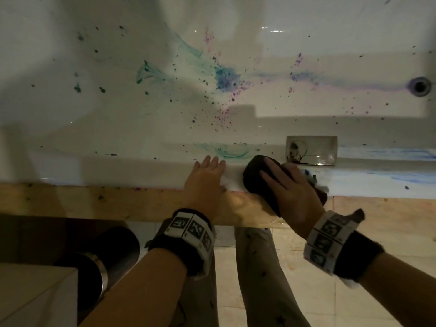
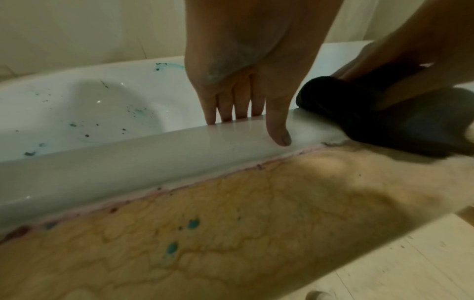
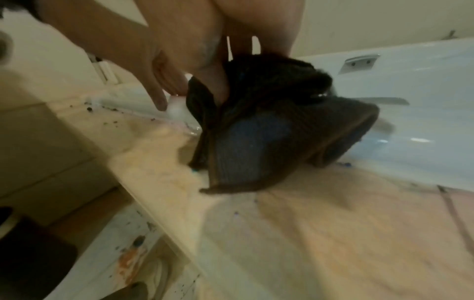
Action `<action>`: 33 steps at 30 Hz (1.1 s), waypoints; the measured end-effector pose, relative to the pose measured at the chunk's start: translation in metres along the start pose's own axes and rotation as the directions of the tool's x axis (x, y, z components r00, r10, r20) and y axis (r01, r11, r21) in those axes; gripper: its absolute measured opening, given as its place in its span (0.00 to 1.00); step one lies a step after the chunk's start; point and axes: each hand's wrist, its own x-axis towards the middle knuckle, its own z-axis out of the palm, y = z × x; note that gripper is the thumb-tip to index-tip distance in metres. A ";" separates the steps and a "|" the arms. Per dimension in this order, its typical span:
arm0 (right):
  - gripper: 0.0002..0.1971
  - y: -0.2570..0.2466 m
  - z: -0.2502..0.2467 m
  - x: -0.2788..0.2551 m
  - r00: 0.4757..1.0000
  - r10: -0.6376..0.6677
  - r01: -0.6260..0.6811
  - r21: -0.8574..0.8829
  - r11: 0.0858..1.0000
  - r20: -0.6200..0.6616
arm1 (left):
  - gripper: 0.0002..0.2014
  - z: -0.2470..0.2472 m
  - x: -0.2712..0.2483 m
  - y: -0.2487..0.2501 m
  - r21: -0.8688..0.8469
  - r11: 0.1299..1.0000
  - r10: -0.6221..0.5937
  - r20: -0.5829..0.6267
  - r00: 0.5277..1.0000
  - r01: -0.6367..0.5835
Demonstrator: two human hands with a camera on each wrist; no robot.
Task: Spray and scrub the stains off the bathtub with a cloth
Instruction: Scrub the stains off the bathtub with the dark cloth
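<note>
The white bathtub [image 1: 118, 168] is spattered with green, blue and purple stains [image 1: 225, 77] across its floor and walls. My left hand [image 1: 208, 172] lies flat on the near rim [image 2: 128, 162], fingers straight and reaching over the inner edge, thumb on top. Just to its right, my right hand [image 1: 290, 192] grips a bunched dark cloth [image 1: 256, 180] against the rim. In the right wrist view the cloth [image 3: 269, 132] hangs in folds from the fingers [image 3: 243, 26]. A green smear [image 1: 232, 152] lies just beyond both hands. No spray bottle is in view.
A recessed chrome grip [image 1: 311, 151] sits in the tub wall right of the cloth, with blue smears [image 1: 389, 154] along the rim beyond it. The drain [image 1: 420, 87] is far right. A stained wooden panel [image 1: 94, 201] runs below the rim. A black cylindrical bin [image 1: 106, 253] stands at my lower left.
</note>
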 end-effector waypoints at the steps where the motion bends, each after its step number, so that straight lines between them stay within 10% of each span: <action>1: 0.34 -0.001 0.000 0.003 1.000 0.027 -0.027 0.012 1.000 0.000 | 0.31 -0.001 0.001 0.001 -0.002 1.000 -0.013 0.002 1.000 0.013; 9: 0.18 0.042 -0.045 0.059 0.899 0.407 -0.313 0.418 0.853 -0.159 | 0.31 -0.006 -0.003 0.011 0.005 0.997 -0.079 -0.043 0.996 0.079; 12: 0.18 0.044 -0.055 0.032 0.895 0.313 -0.175 0.394 0.902 -0.319 | 0.32 -0.008 -0.003 0.015 0.039 0.994 -0.103 -0.032 0.994 0.104; 17: 0.43 0.015 0.001 -0.018 0.989 0.089 -0.081 0.076 0.994 -0.117 | 0.33 -0.007 -0.002 0.016 0.041 0.992 -0.113 -0.062 0.992 0.116; 22: 0.55 0.020 0.025 -0.020 0.979 -0.017 0.011 -0.031 0.999 -0.201 | 0.35 -0.003 -0.002 0.013 0.029 0.991 -0.130 -0.065 0.989 0.132; 27: 0.27 0.049 -0.007 0.002 0.953 0.071 -0.030 0.142 0.989 -0.294 | 0.34 -0.008 -0.003 0.017 0.053 0.990 -0.129 -0.080 0.988 0.134; 33: 0.20 0.041 -0.026 0.000 0.863 0.281 -0.106 0.393 0.914 -0.420 | 0.33 0.000 -0.005 0.045 0.083 0.996 0.050 -0.061 0.997 -0.045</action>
